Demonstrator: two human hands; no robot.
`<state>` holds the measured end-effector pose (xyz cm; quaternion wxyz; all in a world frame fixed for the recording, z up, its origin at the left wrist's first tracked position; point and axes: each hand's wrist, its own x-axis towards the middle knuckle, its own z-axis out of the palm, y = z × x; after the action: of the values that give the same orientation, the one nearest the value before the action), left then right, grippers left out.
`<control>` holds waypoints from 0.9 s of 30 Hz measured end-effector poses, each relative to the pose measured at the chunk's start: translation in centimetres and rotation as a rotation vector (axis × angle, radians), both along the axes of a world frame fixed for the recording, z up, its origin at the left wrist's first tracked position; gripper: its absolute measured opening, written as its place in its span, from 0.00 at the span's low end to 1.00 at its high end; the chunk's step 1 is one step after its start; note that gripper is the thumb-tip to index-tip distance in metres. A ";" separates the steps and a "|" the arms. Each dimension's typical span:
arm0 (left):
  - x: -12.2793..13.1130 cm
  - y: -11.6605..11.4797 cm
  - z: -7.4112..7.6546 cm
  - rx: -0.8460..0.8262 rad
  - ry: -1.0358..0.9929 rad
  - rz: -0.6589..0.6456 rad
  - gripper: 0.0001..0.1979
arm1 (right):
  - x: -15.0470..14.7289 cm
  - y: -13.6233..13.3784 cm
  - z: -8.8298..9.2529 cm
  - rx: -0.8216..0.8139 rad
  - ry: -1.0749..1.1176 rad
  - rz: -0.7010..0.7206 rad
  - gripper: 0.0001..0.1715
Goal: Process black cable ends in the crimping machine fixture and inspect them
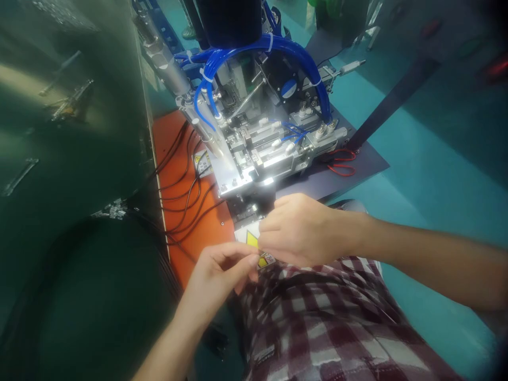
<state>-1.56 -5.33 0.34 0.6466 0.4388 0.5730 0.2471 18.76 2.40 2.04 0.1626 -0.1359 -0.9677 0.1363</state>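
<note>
My left hand (224, 272) is closed in a pinch, thumb against forefinger, low in front of the machine. My right hand (299, 230) is curled shut just beside it, and the fingers of both hands nearly meet. What they hold is too small or hidden to make out. Behind the fingers lies a white label with yellow warning signs (251, 237), partly covered by them. Just beyond the hands stands a metal bench machine (262, 153) with small cylinders and a bright, shiny front plate.
Thick blue air tubes (230, 53) arch over the machine. Thin black cables (186, 203) cross an orange board (170, 153) on the left. A cable bundle with shiny metal ends (117, 209) lies on the dark green surface. Red wire (343, 168) loops at the right.
</note>
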 end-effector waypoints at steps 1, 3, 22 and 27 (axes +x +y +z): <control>0.1 0.0 0.0 0.006 0.020 0.012 0.10 | -0.1 0.1 0.1 0.019 -0.007 0.006 0.16; 0.4 0.0 -0.1 0.028 0.061 0.043 0.10 | -0.3 0.2 0.0 0.021 -0.008 0.015 0.15; 0.5 5.0 -1.7 0.250 0.083 0.333 0.09 | -4.3 -0.5 -5.2 -1.043 0.556 -0.723 0.07; 0.5 5.3 -2.0 0.291 0.088 0.375 0.08 | -4.0 -0.4 -6.2 -1.052 0.573 -0.795 0.07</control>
<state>-1.09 -0.06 -1.62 0.4938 0.4235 0.6304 0.4236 14.76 1.97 -4.15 0.3604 -0.4973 -0.5706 0.5451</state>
